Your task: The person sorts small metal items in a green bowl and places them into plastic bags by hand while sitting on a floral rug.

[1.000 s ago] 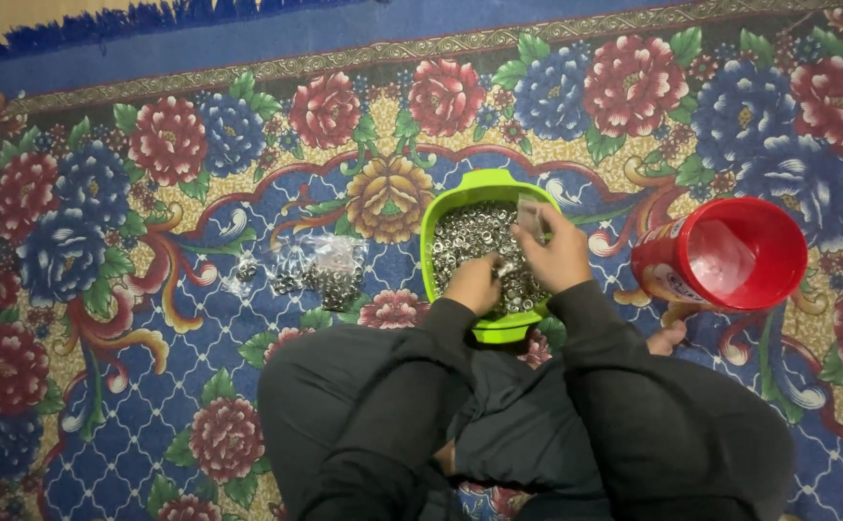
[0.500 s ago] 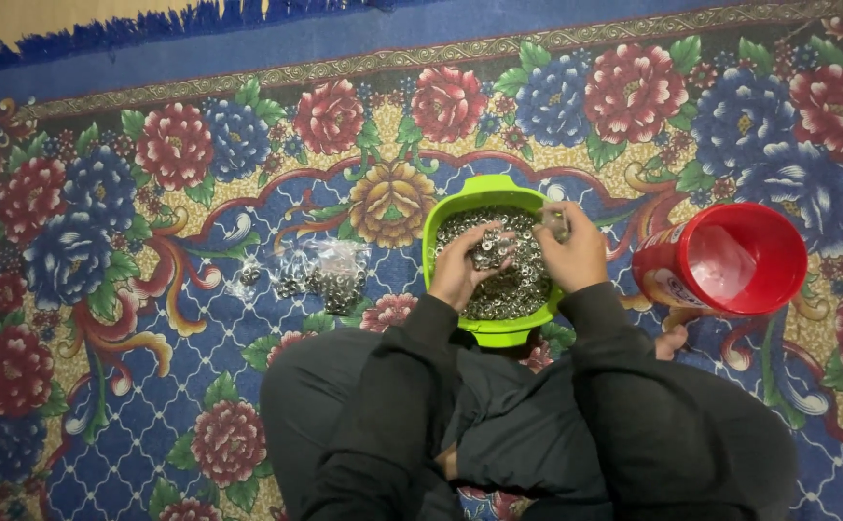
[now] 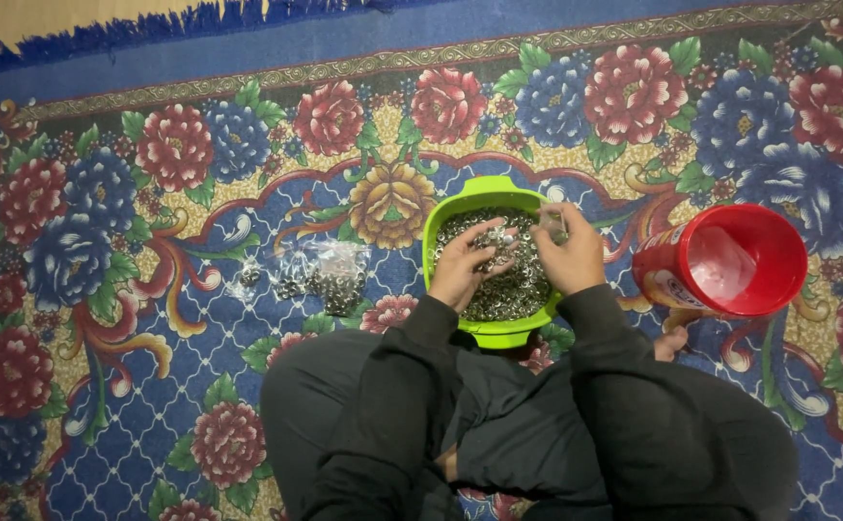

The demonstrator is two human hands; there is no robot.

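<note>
Closest in, black sleeves and crossed legs on the carpet. Left hand dips into the green tub, fingers half curled over the silvery bits heaped inside, touching them; whether any are pinched, I cannot tell. Right hand pinches something small and clear above the heap. Those bits look hard, slick and light singly, best scooped or pinched. Right of the tub lies a red bucket; left, small clear bags. Beyond, the carpet's blue fringed far edge.
</note>
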